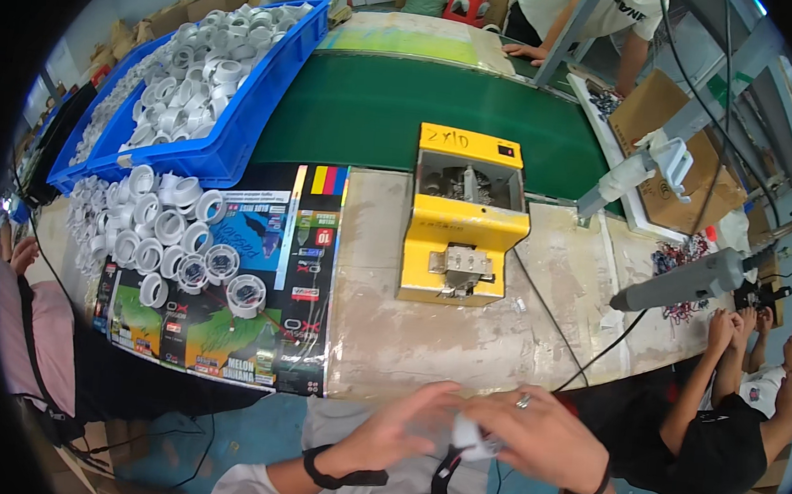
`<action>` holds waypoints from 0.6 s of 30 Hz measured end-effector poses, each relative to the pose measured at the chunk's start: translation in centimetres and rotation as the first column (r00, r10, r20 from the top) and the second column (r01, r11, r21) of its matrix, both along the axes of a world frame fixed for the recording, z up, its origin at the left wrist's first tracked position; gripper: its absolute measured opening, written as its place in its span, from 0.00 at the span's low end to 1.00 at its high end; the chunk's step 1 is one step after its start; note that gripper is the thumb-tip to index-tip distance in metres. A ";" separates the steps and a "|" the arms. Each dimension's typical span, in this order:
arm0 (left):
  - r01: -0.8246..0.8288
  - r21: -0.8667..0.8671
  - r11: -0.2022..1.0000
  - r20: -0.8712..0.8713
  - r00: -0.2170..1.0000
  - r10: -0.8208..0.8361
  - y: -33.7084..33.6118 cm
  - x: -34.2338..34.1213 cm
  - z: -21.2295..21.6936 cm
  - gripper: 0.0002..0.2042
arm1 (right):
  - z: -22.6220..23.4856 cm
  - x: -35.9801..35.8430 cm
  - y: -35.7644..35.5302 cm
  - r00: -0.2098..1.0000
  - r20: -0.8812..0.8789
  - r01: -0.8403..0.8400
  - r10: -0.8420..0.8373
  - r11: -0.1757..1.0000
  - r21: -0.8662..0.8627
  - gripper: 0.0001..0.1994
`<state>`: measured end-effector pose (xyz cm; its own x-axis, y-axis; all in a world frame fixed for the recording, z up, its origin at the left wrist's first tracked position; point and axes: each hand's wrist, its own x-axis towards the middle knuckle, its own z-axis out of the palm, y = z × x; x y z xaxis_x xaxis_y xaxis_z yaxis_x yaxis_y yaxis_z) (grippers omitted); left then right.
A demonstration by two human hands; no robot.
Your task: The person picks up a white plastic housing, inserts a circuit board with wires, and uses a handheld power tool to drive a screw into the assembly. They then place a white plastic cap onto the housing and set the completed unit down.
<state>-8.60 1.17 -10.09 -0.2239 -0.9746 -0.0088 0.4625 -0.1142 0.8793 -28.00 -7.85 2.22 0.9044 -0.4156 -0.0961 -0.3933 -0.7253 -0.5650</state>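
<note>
Close to my body, just off the table's front edge, my right hand is closed around a small white plastic ring. It wears a ring on one finger, and its fingers partly hide the part. My left hand is beside it with fingers stretched and apart, the fingertips slightly blurred. Many like white plastic rings lie piled on a dark printed sheet at the left. A few of them, such as the front ring, contain small parts with thin wires.
A blue crate heaped with white rings stands at the back left. A yellow screw feeder is at the middle, before a green conveyor belt. A grey electric screwdriver hangs at the right, above bundled wires. Other people sit nearby.
</note>
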 end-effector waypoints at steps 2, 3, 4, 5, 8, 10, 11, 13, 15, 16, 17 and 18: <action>0.111 -0.010 0.994 0.077 0.991 -0.110 0.0 0.0 0.8 0.37 | 0.2 1.9 0.7 0.993 0.078 -0.085 0.088 0.995 -0.042 0.24; 0.101 -0.006 0.995 0.081 0.992 -0.100 0.0 0.4 1.2 0.37 | 0.0 2.6 0.9 0.991 0.135 0.016 0.004 0.989 -0.146 0.24; 0.017 -0.038 0.999 -0.005 1.000 -0.017 0.0 0.8 1.6 0.38 | -0.1 3.0 1.0 0.977 0.201 0.120 -0.072 0.963 -0.240 0.23; -0.069 -0.068 0.995 -0.096 0.993 0.062 0.2 1.3 1.9 0.40 | -0.4 3.2 1.3 0.977 0.203 0.110 -0.061 0.965 -0.238 0.23; -0.161 -0.058 0.985 -0.117 0.981 0.153 0.1 2.4 2.9 0.38 | -2.7 2.9 2.8 0.670 0.599 0.429 -0.439 0.887 0.170 0.18; -0.274 -0.119 0.954 -0.093 0.960 0.265 -0.1 2.2 2.8 0.34 | -3.8 3.9 3.4 0.751 0.523 0.324 -0.403 0.915 0.239 0.15; -0.279 -0.117 0.953 -0.088 0.959 0.270 0.0 1.9 3.4 0.34 | -4.0 4.6 3.8 0.822 0.441 0.235 -0.361 0.920 0.315 0.12; -0.337 0.036 0.941 -0.241 0.911 0.335 0.3 1.3 4.9 0.33 | -5.6 5.7 4.4 0.845 0.423 0.222 -0.326 0.935 0.277 0.10; -0.393 -0.051 0.918 -0.181 0.908 0.378 0.3 1.2 3.9 0.34 | -7.1 6.5 4.6 0.869 0.403 0.205 -0.288 0.950 0.236 0.08; -0.453 -0.129 0.882 -0.129 0.890 0.438 0.4 1.3 3.7 0.34 | -7.6 6.8 4.6 0.856 0.456 0.131 -0.243 0.956 0.264 0.06; -0.503 -0.210 0.838 -0.080 0.863 0.498 0.4 1.5 3.5 0.35 | -8.1 6.9 4.7 0.837 0.509 0.055 -0.201 0.956 0.288 0.05; -0.504 -0.210 0.838 -0.080 0.863 0.499 0.3 1.6 3.3 0.35 | -8.6 6.5 5.3 0.891 0.411 0.028 -0.191 0.929 0.370 0.06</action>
<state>-6.96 1.45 -6.79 0.2980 -0.9303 0.2140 0.4236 0.3298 0.8437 -21.48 -2.60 -6.43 0.8379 -0.5281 0.1381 -0.1153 -0.4185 -0.9009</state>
